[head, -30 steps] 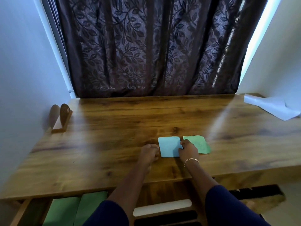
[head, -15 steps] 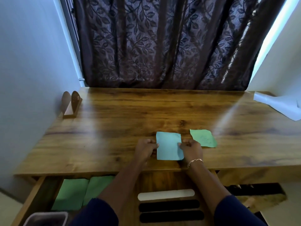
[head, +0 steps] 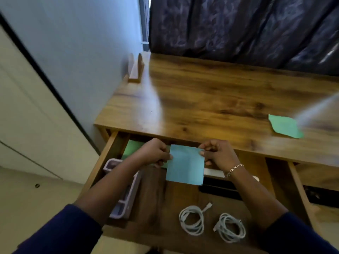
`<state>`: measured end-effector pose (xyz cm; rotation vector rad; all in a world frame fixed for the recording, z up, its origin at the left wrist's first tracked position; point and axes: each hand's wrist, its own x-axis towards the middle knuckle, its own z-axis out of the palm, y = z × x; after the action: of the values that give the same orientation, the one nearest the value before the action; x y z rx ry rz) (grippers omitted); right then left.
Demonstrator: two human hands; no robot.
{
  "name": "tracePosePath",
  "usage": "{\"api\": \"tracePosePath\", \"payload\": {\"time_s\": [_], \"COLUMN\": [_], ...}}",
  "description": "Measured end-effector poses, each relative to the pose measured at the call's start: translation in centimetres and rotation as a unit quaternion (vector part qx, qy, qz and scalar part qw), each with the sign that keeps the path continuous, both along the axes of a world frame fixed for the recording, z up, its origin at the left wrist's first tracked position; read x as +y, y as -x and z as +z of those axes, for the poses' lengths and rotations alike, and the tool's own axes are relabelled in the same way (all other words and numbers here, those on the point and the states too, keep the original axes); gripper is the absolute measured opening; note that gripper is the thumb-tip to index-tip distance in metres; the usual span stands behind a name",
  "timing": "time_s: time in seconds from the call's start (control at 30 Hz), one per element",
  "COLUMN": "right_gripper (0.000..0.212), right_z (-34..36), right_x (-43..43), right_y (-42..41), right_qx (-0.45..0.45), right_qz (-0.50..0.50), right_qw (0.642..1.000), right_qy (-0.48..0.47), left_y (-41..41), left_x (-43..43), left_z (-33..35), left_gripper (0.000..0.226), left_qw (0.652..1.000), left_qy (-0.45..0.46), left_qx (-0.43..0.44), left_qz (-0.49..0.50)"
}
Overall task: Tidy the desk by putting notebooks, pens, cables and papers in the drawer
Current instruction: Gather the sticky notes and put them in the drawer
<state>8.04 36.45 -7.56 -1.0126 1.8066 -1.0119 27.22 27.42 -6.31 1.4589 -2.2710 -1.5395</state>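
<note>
A blue square paper [head: 185, 165] hangs over the open drawer [head: 156, 208], just in front of the desk's front edge. My left hand [head: 154, 153] pinches its left edge and my right hand [head: 216, 154] pinches its upper right corner. A green paper [head: 284, 126] lies on the wooden desk [head: 211, 99] at the right. In the drawer lie two coiled white cables [head: 192, 219] [head: 230, 227], green paper [head: 131, 148] at the back left, and a white strip and dark items partly hidden under my right arm.
A lilac plastic tray [head: 124, 197] sits at the drawer's left side, partly under my left arm. A small wooden stand [head: 136, 69] is at the desk's back left corner by the wall. A dark curtain [head: 238, 28] hangs behind the desk.
Both hands lifted the blue paper off the desk and brought it toward me over the open drawer. The green paper stayed on the desk. The view tilted down and left.
</note>
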Motion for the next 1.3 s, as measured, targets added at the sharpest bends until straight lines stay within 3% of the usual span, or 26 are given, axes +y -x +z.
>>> {"api": "tracePosePath", "payload": {"time_s": [0.13, 0.23, 0.3, 0.37, 0.47, 0.73, 0.87, 1.3], "right_gripper": [0.019, 0.009, 0.014, 0.024, 0.010, 0.009, 0.030, 0.029], "right_z": [-3.3, -5.4, -6.5, -7.3, -8.3, -8.9, -9.4, -10.4], "right_x": [0.8, 0.9, 0.7, 0.6, 0.6, 0.9, 1.0, 1.5], "right_y": [-4.6, -6.8, -7.7, -8.5, -9.2, -9.9, -10.0, -10.4], "right_qx": [0.044, 0.064, 0.075, 0.086, 0.123, 0.186, 0.195, 0.106], "right_qz": [0.059, 0.088, 0.095, 0.107, 0.130, 0.182, 0.171, 0.151], "right_qw": [0.996, 0.990, 0.986, 0.981, 0.971, 0.949, 0.948, 0.963], "right_qy": [-0.058, -0.096, -0.118, -0.138, -0.159, -0.178, -0.187, -0.199], "left_y": [-3.0, -4.0, -4.3, -4.6, -4.9, -5.1, -4.6, -3.1], "left_x": [0.6, 1.4, 1.8, 2.1, 2.2, 1.9, 1.9, 1.9], "left_z": [-0.9, -1.5, -2.2, -2.9, -3.5, -4.0, -3.9, -3.8], "left_gripper": [0.023, 0.028, 0.029, 0.028, 0.027, 0.026, 0.024, 0.022], "left_qw": [0.985, 0.977, 0.972, 0.970, 0.965, 0.956, 0.955, 0.958], "left_qy": [0.147, 0.184, 0.202, 0.211, 0.233, 0.269, 0.279, 0.277], "left_qx": [-0.089, -0.091, -0.092, -0.086, -0.078, -0.070, -0.056, -0.057], "left_qz": [-0.024, -0.051, -0.072, -0.084, -0.088, -0.095, -0.083, -0.051]}}
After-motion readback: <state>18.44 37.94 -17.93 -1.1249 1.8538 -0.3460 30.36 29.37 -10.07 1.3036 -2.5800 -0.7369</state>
